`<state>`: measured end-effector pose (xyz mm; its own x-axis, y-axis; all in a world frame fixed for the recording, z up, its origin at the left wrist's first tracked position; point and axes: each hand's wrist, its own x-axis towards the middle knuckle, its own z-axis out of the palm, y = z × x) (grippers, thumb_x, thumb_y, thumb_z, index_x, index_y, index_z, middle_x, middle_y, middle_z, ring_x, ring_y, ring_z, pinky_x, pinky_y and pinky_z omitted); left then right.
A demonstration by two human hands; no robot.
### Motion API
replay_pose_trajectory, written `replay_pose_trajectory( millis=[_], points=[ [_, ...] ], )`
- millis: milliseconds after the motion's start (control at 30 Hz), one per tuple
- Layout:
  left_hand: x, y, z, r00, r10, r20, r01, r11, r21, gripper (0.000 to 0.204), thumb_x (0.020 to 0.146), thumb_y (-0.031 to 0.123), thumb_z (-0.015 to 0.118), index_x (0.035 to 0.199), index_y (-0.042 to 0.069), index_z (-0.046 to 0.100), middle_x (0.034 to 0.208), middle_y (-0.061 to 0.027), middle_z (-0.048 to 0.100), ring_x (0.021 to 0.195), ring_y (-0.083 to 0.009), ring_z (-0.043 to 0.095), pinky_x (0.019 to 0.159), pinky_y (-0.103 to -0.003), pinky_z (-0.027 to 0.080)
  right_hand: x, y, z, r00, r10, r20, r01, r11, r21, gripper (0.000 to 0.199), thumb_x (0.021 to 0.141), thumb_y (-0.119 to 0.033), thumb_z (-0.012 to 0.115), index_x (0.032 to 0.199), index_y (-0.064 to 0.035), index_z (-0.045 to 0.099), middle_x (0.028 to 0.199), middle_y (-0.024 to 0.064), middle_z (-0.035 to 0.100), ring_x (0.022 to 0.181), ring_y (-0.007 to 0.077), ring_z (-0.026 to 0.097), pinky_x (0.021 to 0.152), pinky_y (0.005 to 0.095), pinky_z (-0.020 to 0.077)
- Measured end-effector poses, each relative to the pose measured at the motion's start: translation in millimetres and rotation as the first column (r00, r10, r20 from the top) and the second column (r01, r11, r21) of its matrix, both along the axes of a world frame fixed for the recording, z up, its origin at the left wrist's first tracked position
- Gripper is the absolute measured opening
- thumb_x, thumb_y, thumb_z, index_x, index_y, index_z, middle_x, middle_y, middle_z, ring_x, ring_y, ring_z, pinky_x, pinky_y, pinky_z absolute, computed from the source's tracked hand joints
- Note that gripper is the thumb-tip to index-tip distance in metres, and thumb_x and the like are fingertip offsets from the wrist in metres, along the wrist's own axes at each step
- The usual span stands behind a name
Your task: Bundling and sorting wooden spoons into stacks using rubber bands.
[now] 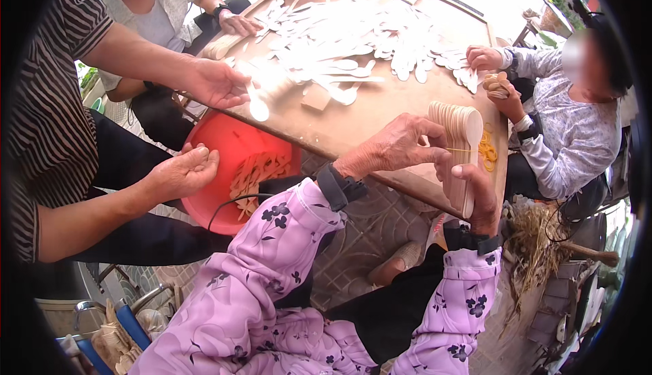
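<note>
A stack of pale wooden spoons [464, 125] stands upright over the table's near right corner, bowls at the top. My right hand [483, 202] is closed around its lower handles, thumb across the front. My left hand [397, 143] is at the stack's left side, its fingers pinched on a thin yellow rubber band [459, 150] that runs across the handles. Some left fingertips are hidden behind the stack. Just to the right, a small heap of yellow rubber bands [487, 151] lies on the table [299, 125].
Loose spoons [339, 32] cover the table's middle and far side, near a small wooden block [316, 97]. A red tub [224, 141] holding wooden pieces stands below the left edge. Co-workers' hands [221, 83] reach in at left, back and right. A straw broom [536, 239] lies at right.
</note>
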<state>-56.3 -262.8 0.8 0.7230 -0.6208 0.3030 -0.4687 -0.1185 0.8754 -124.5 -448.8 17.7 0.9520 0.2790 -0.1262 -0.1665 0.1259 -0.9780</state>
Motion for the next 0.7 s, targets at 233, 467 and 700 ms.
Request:
replay_pose_trajectory(
  millis=[233,467,700],
  points=[
    [6.9,10.6,2.0,0.964,0.136,0.228,-0.159,0.984,0.084,0.029,0.078,0.038,0.066,0.079,0.009,0.066,0.076,-0.0028,0.064,0.086,-0.022,0.054,0.079,-0.036,0.047,-6.7,10.0,21.4,0.994,-0.109,0.021,0.105,0.983,0.153,0.077,0.063,-0.026,0.062,0.129,0.0055,0.041,0.094,0.0069,0.055,0.076,0.0127,0.053,0.066,0.0215,0.0442],
    [3.8,8.6,4.0,0.948,0.154,0.279,-0.207,0.963,0.172,0.032,0.081,0.039,0.066,0.076,0.008,0.062,0.076,-0.0037,0.063,0.085,-0.0221,0.055,0.077,-0.036,0.047,-11.0,1.1,16.2,0.991,-0.129,0.025,0.126,0.987,0.098,0.077,0.062,-0.027,0.063,0.128,0.006,0.04,0.094,0.0104,0.053,0.074,0.0134,0.053,0.061,0.0212,0.045],
    [6.2,14.2,11.0,0.951,-0.154,-0.269,0.066,0.949,-0.31,0.038,0.09,0.037,0.057,0.073,0.003,0.061,0.07,-0.0001,0.057,0.075,-0.0069,0.052,0.071,-0.026,0.043,-10.9,4.7,14.9,0.976,-0.198,0.089,0.196,0.98,0.036,0.072,0.062,-0.027,0.063,0.124,0.0016,0.04,0.095,0.0128,0.053,0.075,0.0137,0.053,0.059,0.0218,0.0461]
  ],
)
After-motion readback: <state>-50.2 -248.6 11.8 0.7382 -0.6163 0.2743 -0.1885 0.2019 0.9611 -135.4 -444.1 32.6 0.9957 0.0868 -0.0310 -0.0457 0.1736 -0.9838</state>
